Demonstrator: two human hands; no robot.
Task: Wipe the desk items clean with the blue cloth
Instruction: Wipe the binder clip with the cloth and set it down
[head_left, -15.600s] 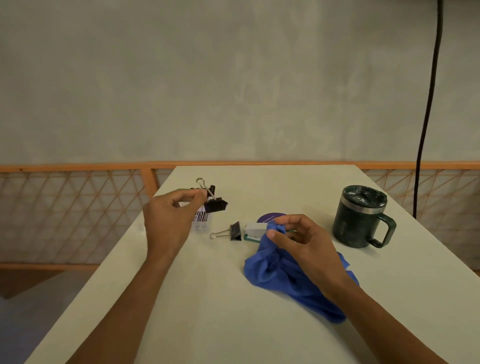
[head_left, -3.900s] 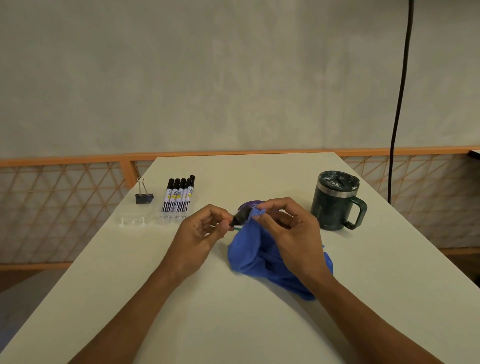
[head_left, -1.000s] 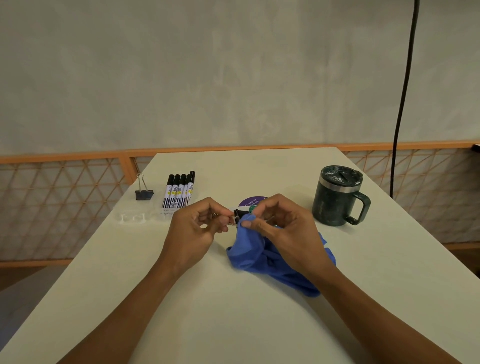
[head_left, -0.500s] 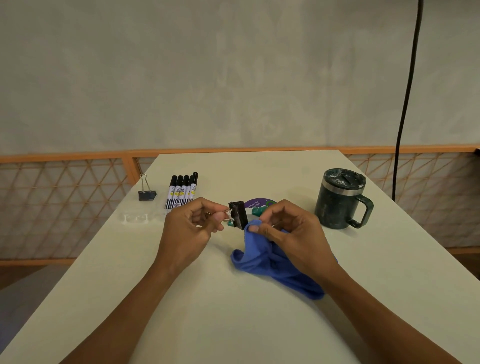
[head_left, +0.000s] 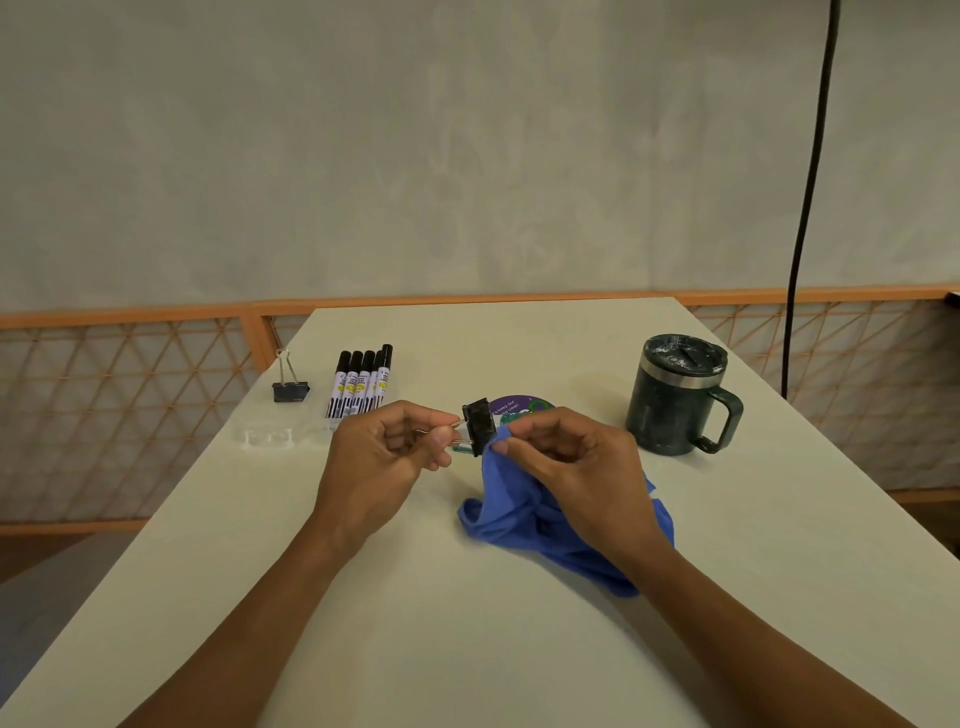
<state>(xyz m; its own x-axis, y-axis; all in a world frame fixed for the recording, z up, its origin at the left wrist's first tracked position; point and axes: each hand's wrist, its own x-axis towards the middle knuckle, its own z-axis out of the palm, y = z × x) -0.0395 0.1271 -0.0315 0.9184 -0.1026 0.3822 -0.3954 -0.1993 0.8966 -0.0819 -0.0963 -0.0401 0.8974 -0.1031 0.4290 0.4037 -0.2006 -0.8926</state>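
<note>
The left hand (head_left: 384, 457) pinches the clip (head_left: 479, 425) by its wires, body newly turned clear of the cloth (head_left: 519, 514) the right hand (head_left: 566, 462) pinches; wiping likely continues.

Dim, even light; soft shadows, edges bowed.

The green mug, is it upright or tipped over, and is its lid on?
Upright, with its lid on: the mug stands on its base on the table, lid flat above the steel band.
</note>
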